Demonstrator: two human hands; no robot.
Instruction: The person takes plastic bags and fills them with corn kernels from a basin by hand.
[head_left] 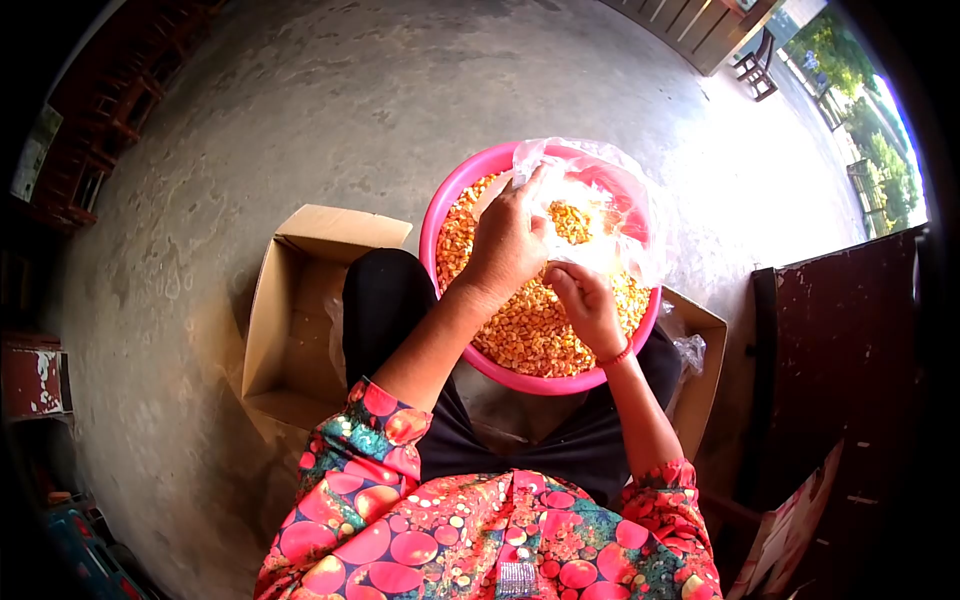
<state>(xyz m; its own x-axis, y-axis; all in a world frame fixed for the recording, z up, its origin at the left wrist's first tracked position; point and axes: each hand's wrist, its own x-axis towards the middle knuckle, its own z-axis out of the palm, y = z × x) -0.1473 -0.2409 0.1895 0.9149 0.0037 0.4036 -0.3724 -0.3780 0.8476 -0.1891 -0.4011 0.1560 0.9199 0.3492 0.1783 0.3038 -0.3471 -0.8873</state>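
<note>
- Your left hand grips the bag at its left side; your right hand pinches its near edge between thumb and fingers.
- The bag, clear and thin, lies over the far right part of the basin, above the corn. Glare hides whether the kernels showing through it are inside or underneath.
- If either pinch slips, the film could fold shut or sag into the corn.
- Pulling hard on one side could tear it, as film this thin looks weak.
- The bag's far right side hangs past the rim, so kernels sliding that way could drop to the floor.
- A knee knocking the basin could tip it; what carries it is hidden.
- Your near side is tight: the left box stands beside one leg, the right box beside the other.
- Bare floor beyond the far rim gives you room; the dark cabinet bounds your right.
</note>
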